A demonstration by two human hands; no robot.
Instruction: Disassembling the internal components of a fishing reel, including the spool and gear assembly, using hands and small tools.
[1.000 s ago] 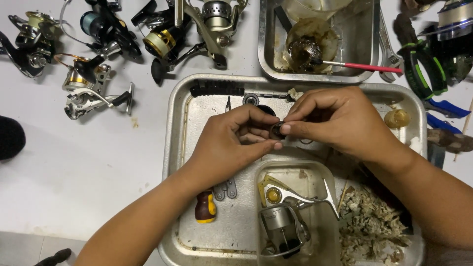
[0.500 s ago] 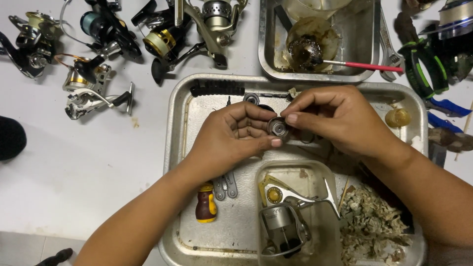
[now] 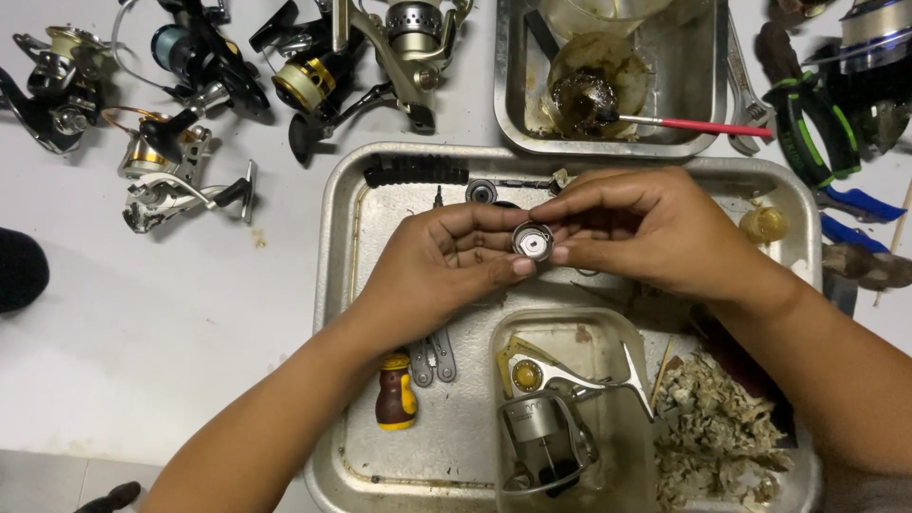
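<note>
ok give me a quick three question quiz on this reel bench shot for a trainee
1. True or false: both hands hold the small round metal part over the metal tray.
2. Which lies in the clear tub at the near side of the tray? A) a silver reel body B) a red brush C) a wrench
3. Fill in: the small brown bottle with the yellow cap lies below the ____ hand.

Key
1. True: left hand and right hand pinch it between their fingertips.
2. A, the silver reel body.
3. left
</note>
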